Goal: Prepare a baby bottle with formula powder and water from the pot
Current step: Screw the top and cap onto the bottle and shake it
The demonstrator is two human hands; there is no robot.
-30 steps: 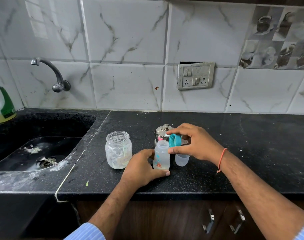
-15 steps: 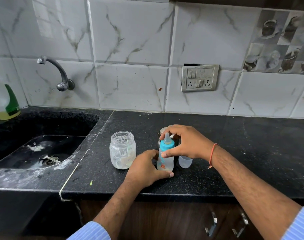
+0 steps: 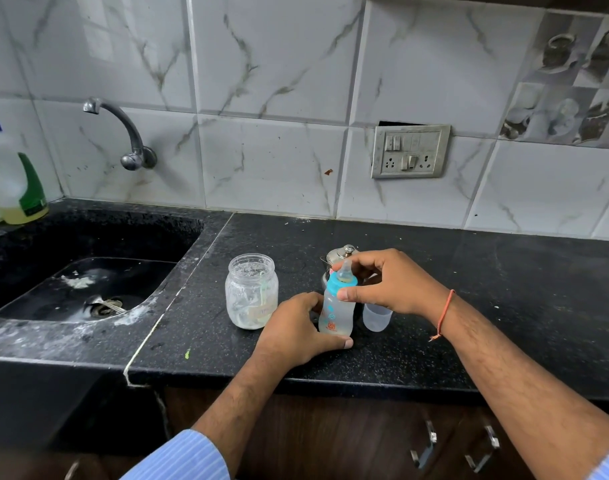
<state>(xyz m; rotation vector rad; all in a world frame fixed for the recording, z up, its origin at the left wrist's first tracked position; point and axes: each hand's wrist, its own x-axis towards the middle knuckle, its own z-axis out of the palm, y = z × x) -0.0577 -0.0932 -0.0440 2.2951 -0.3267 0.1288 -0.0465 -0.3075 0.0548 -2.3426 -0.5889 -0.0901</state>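
One baby bottle [image 3: 336, 311], upright on the counter [image 3: 504, 289], left hand [image 3: 296, 332] grasping its base, right hand [image 3: 382, 285] pinching the blue teat collar [image 3: 341, 284]. Beside it: glass jar [image 3: 252, 295], steel pot [image 3: 341, 252], clear cap [image 3: 377, 317].

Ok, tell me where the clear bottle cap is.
In the head view the clear cap stands on the black counter, right of the baby bottle, under the right hand.

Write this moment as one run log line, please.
step: fitting teat ring | left hand: holds baby bottle on counter | right hand: grips blue ring
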